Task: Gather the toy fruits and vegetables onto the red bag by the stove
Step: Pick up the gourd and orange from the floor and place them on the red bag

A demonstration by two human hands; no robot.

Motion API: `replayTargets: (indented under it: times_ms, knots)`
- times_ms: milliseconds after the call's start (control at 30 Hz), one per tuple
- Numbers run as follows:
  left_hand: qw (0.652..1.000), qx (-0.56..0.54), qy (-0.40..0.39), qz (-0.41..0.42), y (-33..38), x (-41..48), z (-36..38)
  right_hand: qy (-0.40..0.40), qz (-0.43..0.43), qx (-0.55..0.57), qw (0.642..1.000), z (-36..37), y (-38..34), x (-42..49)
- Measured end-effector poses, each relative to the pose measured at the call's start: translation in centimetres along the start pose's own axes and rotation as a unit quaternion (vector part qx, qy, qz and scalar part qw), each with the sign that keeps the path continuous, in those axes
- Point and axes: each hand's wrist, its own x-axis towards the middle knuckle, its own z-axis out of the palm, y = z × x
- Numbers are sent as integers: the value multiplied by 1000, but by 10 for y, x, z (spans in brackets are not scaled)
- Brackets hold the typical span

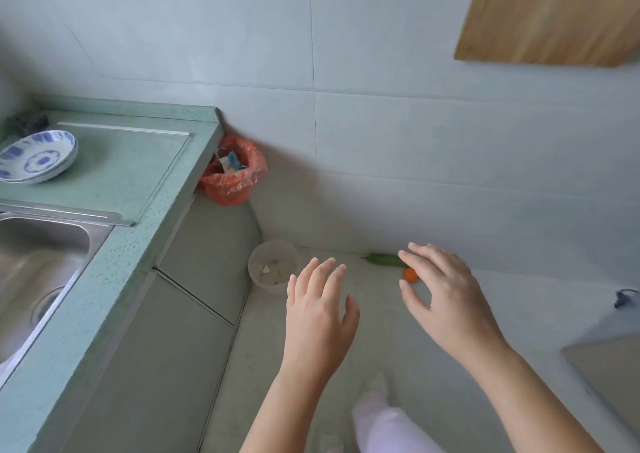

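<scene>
While your left hand and right hand hovered above the floor, fingers spread and empty, the green toy cucumber and orange toy fruit lay by the wall, at your right fingertips.

No text, label, brand, number or sign can be read anywhere in this view.

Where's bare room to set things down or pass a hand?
Free: floor between the clear tub and the cucumber; floor right of the orange toy; counter between the plates and its right edge. Crowded: the corner with the red-bagged bin; the wall strip where cucumber and orange toy sit close.
</scene>
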Motion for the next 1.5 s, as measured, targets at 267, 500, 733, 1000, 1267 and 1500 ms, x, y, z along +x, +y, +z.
replayTargets:
  times_ms: [267, 500, 733, 1000, 1267, 1500]
  knots:
    - [999, 30, -22, 15, -10, 64, 34, -7, 18, 22, 1000, 29, 38, 62]
    - [997, 30, -47, 52, -7, 148, 75, 32, 37, 39, 998, 46, 98, 121]
    - [994, 16, -68, 86, -1, 192, 130, 66, 81, 25, 994, 61, 166, 140]
    - [978, -6, -158, 134, -11, 211, 205, 73, 179, -6, 981, 87, 228, 123]
    - [947, -48, -233, 214, -44, 229, 353, 92, 258, -53, 960, 179, 310, 100]
    - [920, -60, -274, 274, -92, 224, 503, 110, 323, -47, 939, 301, 394, 79]
